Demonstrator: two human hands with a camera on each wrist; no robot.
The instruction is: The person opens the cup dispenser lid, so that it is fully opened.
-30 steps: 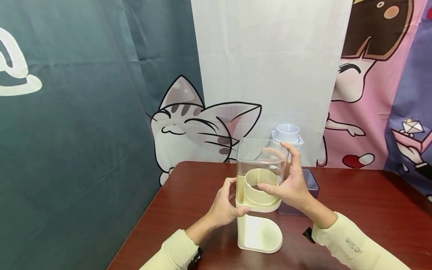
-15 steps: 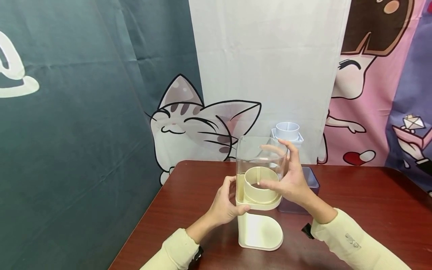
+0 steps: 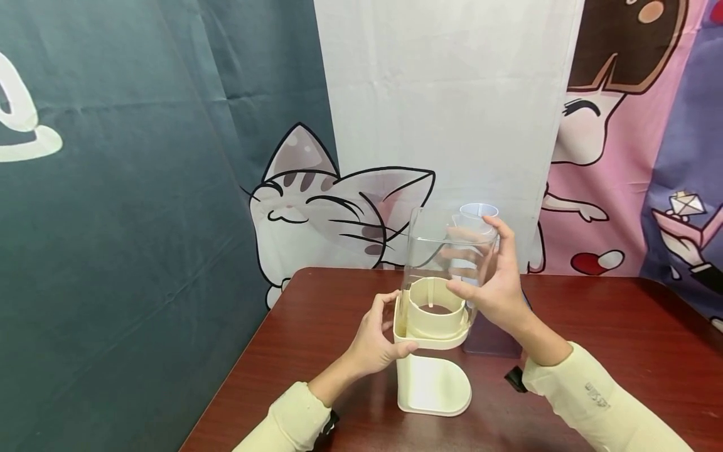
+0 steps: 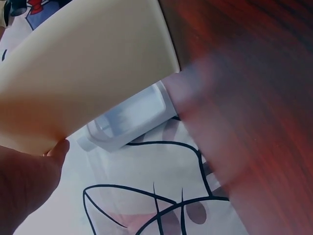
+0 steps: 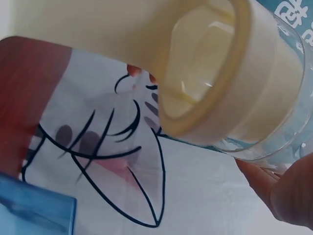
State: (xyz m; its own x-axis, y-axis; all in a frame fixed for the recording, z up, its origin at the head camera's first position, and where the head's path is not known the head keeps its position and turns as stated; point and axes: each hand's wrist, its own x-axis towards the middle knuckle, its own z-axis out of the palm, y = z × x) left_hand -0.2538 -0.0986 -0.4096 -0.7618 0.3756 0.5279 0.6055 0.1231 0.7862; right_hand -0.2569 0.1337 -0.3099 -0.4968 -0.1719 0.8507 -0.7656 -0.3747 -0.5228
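A cream plastic stand [image 3: 433, 388] rises from a rounded base on the table to a shelf with a round collar [image 3: 435, 326]. My left hand [image 3: 369, 342] grips the shelf's left side, its thumb on the front edge. In the left wrist view, that hand [image 4: 29, 181] lies at the edge of the stand's broad panel [image 4: 98, 73]. My right hand [image 3: 499, 289] holds a clear container [image 3: 426, 257], thumb in front and fingers behind. The container leans to the right, its lower end around the collar. The right wrist view shows the collar [image 5: 234, 93] from below, near my right fingers [image 5: 257, 183].
Behind my right hand stand a translucent bluish-purple container [image 3: 490, 338] and a pale blue piece with a ring top [image 3: 479, 212]. The dark red table [image 3: 316, 351] ends at a hanging printed cloth [image 3: 452, 113] at the back.
My right hand has moved up and to the right with the clear container, which has risen from the shelf and tilted. My left hand keeps its grip on the stand.
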